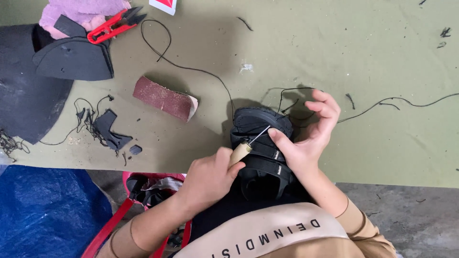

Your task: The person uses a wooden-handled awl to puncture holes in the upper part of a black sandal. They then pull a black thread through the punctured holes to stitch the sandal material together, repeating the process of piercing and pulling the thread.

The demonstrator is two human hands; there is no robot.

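One black strapped sandal (260, 143) sits at the desk's (334, 48) near edge, partly on the lap. Left hand (208, 179), grip closed on a wooden-handled awl (245, 147), metal tip at the sandal's straps. Right hand (308, 138) cups the sandal's right side, thumb on a strap, fingers curled, pinching black thread (382, 102). One sandpaper strip (165, 98) lies left of the sandal, near. One red snips (114, 25) and dark sole pieces (71, 59) at far-left corner. Right half mostly open.

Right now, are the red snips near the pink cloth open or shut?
Open: the red snips lie with their dark blade tips spread apart.
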